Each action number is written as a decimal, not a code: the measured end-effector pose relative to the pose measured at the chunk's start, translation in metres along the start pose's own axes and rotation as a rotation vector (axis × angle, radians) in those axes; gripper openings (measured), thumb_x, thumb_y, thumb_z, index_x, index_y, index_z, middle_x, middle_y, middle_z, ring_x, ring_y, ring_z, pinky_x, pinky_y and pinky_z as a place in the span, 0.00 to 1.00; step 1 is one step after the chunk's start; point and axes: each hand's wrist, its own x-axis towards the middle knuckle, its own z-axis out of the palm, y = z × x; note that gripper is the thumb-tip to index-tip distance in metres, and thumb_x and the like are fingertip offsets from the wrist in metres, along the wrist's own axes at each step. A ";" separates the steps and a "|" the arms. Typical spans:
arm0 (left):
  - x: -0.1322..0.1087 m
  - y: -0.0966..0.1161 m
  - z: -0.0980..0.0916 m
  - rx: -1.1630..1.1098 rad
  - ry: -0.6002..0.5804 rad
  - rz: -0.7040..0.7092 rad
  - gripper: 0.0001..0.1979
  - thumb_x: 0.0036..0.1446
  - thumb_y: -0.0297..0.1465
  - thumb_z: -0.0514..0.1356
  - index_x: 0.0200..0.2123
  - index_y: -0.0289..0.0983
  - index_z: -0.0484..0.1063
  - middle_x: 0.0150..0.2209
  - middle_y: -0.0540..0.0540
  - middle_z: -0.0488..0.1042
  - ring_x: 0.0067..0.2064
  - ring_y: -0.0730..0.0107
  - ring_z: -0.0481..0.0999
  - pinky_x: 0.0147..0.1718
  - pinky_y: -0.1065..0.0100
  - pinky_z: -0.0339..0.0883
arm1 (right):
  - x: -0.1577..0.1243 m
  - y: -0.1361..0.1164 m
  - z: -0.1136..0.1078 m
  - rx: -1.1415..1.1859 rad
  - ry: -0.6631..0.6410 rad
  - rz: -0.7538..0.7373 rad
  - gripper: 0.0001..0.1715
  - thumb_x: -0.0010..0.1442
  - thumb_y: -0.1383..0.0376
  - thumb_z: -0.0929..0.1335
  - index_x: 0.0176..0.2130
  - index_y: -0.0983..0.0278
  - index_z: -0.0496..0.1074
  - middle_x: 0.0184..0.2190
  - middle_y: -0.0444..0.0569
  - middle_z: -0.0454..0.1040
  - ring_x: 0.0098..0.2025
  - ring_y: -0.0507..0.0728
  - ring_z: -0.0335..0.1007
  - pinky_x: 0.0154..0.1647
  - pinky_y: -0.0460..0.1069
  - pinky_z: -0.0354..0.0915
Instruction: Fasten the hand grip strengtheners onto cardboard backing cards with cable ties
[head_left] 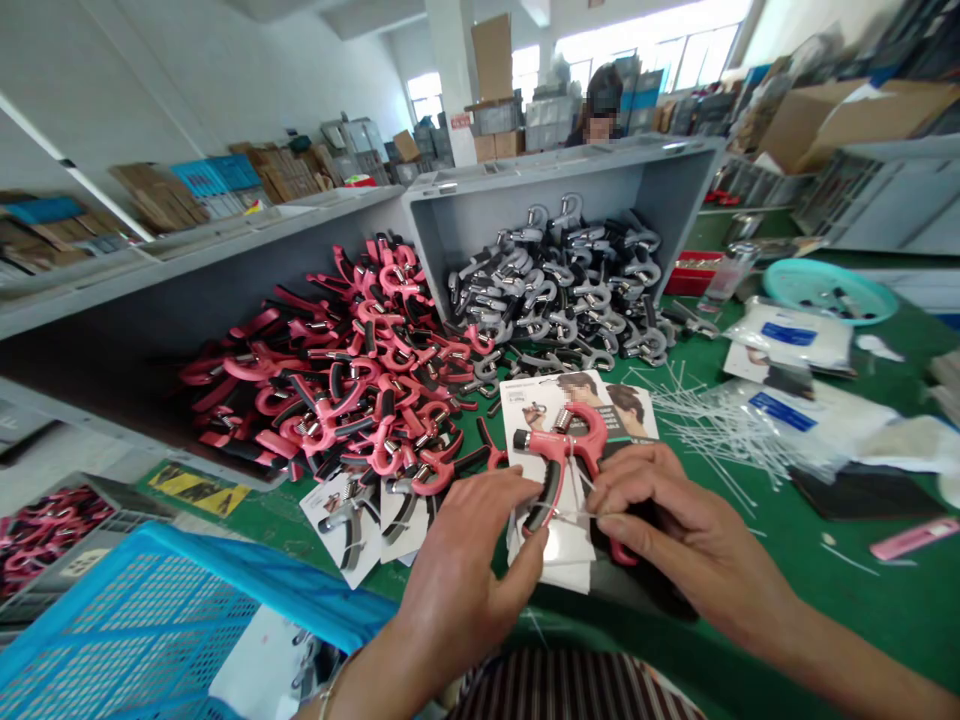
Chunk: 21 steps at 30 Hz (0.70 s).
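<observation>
A pink and black hand grip strengthener lies on a printed backing card, on top of a stack of such cards. My left hand holds its left handle between thumb and fingers, near the lower end. My right hand is closed in a pinch on a thin white cable tie that runs across the handles. My right fingers partly cover the right handle. To the left, carded grey hand grips lie beside my left hand.
Pink hand grips spill from a grey crate; grey ones fill another. Loose cable ties, plastic bags, a turquoise plate and a pink cutter lie right. A blue basket stands lower left. A person is behind the crates.
</observation>
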 end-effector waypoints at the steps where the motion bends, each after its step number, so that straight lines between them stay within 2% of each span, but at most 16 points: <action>1: 0.003 0.003 0.002 -0.017 0.003 0.009 0.13 0.61 0.28 0.58 0.50 0.40 0.67 0.50 0.42 0.72 0.54 0.59 0.69 0.55 0.55 0.62 | -0.002 0.000 0.002 -0.009 0.017 -0.011 0.05 0.65 0.65 0.67 0.35 0.58 0.71 0.38 0.47 0.74 0.48 0.59 0.66 0.50 0.54 0.64; 5: 0.015 0.010 0.016 -0.076 0.091 -0.049 0.08 0.58 0.26 0.60 0.42 0.38 0.68 0.44 0.43 0.70 0.49 0.59 0.68 0.49 0.57 0.63 | -0.001 -0.001 0.013 0.002 0.060 -0.035 0.05 0.66 0.67 0.66 0.37 0.58 0.70 0.38 0.46 0.74 0.48 0.58 0.65 0.49 0.53 0.63; 8: 0.018 0.007 0.026 -0.112 0.107 -0.083 0.06 0.57 0.23 0.58 0.37 0.39 0.67 0.43 0.45 0.69 0.48 0.61 0.68 0.49 0.59 0.62 | -0.002 0.002 0.016 0.016 0.088 -0.101 0.06 0.66 0.69 0.65 0.37 0.58 0.70 0.38 0.44 0.75 0.45 0.56 0.64 0.47 0.53 0.62; 13: 0.012 -0.002 0.028 -0.118 0.095 -0.077 0.03 0.59 0.28 0.58 0.38 0.40 0.69 0.45 0.43 0.69 0.52 0.59 0.68 0.50 0.58 0.63 | -0.008 0.001 0.013 -0.025 0.096 -0.232 0.07 0.66 0.71 0.65 0.39 0.59 0.69 0.38 0.42 0.77 0.43 0.54 0.67 0.48 0.53 0.61; 16: 0.003 -0.012 0.020 -0.213 0.002 -0.117 0.08 0.59 0.34 0.60 0.43 0.42 0.72 0.52 0.43 0.69 0.56 0.57 0.68 0.54 0.58 0.64 | -0.028 0.020 -0.003 -0.175 0.162 -0.271 0.08 0.66 0.71 0.65 0.42 0.58 0.69 0.41 0.43 0.78 0.44 0.54 0.70 0.53 0.57 0.59; 18: -0.002 -0.021 0.013 -0.311 0.001 -0.208 0.12 0.60 0.38 0.60 0.47 0.44 0.72 0.57 0.45 0.68 0.60 0.56 0.66 0.57 0.58 0.63 | -0.055 0.051 -0.024 -0.362 0.313 -0.142 0.10 0.66 0.70 0.64 0.45 0.57 0.70 0.47 0.46 0.76 0.49 0.57 0.69 0.55 0.59 0.57; 21: -0.001 -0.034 0.010 -0.430 0.181 -0.449 0.19 0.59 0.42 0.60 0.53 0.46 0.70 0.61 0.46 0.67 0.63 0.54 0.65 0.62 0.53 0.59 | -0.114 0.114 -0.065 -0.549 0.388 0.206 0.11 0.64 0.64 0.65 0.46 0.59 0.72 0.48 0.53 0.75 0.51 0.63 0.68 0.56 0.64 0.59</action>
